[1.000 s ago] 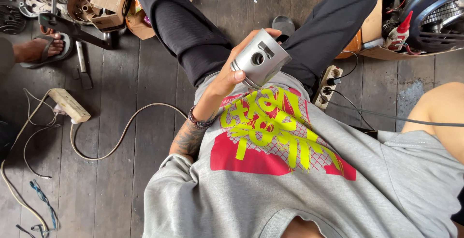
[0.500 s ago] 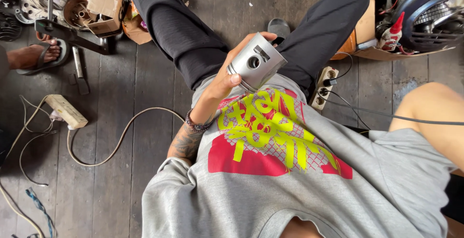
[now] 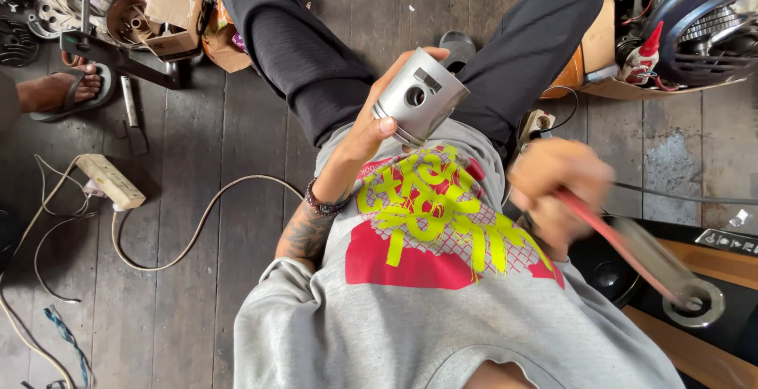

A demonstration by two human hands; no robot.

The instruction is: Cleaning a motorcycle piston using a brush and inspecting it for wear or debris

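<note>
My left hand (image 3: 371,124) is raised over my lap and grips a silver metal piston (image 3: 420,97), whose side pin hole faces the camera. My right hand (image 3: 553,187) is motion-blurred at my right hip. It is closed on a grey metal connecting rod (image 3: 659,270), and a thin red strip runs along the rod from my fingers. The rod's ring end (image 3: 695,302) lies toward the lower right. About a hand's width separates the hands. I sit on a wooden plank floor in black trousers and a grey printed shirt.
A beige power strip (image 3: 110,181) and its cable (image 3: 197,223) lie on the floor at left. Another person's sandalled foot (image 3: 59,93) is beyond it. A cardboard box (image 3: 174,10) stands at the top left, engine parts (image 3: 703,18) at the top right, a black-and-wood object (image 3: 711,278) at the right.
My right hand has swung into view from the right, holding the connecting rod. My left hand still holds the piston in about the same place over my lap.
</note>
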